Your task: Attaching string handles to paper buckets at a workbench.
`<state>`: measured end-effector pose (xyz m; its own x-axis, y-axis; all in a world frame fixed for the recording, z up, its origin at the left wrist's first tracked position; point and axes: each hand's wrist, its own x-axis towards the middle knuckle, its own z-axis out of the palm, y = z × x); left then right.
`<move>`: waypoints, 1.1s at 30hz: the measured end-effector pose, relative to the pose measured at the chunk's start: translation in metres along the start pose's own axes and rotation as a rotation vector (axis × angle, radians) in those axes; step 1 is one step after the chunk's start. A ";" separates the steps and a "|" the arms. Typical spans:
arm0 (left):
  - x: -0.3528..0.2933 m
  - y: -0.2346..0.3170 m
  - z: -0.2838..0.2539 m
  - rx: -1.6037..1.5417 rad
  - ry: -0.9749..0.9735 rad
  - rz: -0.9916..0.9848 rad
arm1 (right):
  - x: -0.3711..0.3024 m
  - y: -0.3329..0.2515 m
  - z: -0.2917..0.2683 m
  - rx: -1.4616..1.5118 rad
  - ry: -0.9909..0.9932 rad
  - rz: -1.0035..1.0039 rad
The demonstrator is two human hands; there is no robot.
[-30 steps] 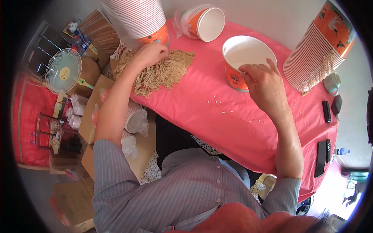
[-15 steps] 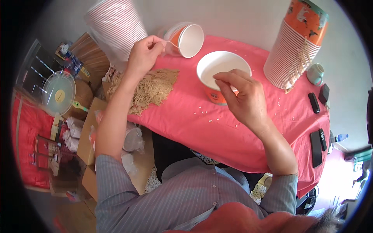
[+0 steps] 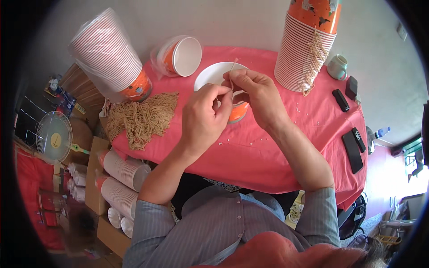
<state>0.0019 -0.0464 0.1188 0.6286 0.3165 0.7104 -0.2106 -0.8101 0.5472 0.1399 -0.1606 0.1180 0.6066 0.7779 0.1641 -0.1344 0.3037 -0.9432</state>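
Observation:
Over a white paper bucket with an orange outside [image 3: 238, 114], my two hands meet, fingertips nearly touching. My left hand [image 3: 204, 117] is closed in a pinch on a thin tan cord [image 3: 232, 70]. My right hand [image 3: 262, 96] pinches the same cord just above and beside it, and a short end sticks up past the fingers. Both hands hide part of the bucket's rim and inside. A heap of tan cords [image 3: 143, 117] lies on the pink tablecloth to the left. Tiny pale beads [image 3: 251, 144] are scattered in front of the bucket.
A tall nested bucket stack [image 3: 301, 49] with cords hanging on it stands at right. Another bagged stack [image 3: 107, 51] leans at left, near a tipped bucket [image 3: 187, 56]. Mug [image 3: 337, 68], phone [image 3: 352, 153] and small black items sit at the right edge. Cartons hold more buckets [image 3: 120, 196].
My left hand has come right from near the tipped bucket, bringing the cord to my right hand above the bucket. The right hand now pinches the cord. The whole view has shifted.

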 end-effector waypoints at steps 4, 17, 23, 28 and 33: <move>0.004 -0.003 0.014 0.068 -0.006 0.050 | 0.006 -0.004 -0.010 0.035 0.025 0.006; 0.013 0.002 0.013 -0.085 -0.059 0.136 | 0.002 -0.055 -0.058 0.150 -0.135 -0.090; 0.023 0.001 0.018 0.121 -0.296 0.011 | -0.014 -0.094 -0.088 -0.595 0.012 -0.285; 0.018 -0.023 0.007 0.344 -0.498 0.063 | -0.013 -0.106 -0.078 -0.747 0.145 -0.184; 0.021 -0.040 -0.009 0.489 -0.583 0.125 | -0.001 -0.074 -0.102 -1.133 0.179 -0.265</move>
<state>0.0167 -0.0027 0.1163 0.9433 0.0073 0.3320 -0.0360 -0.9916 0.1241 0.2290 -0.2401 0.1581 0.6242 0.6482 0.4362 0.7312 -0.2880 -0.6183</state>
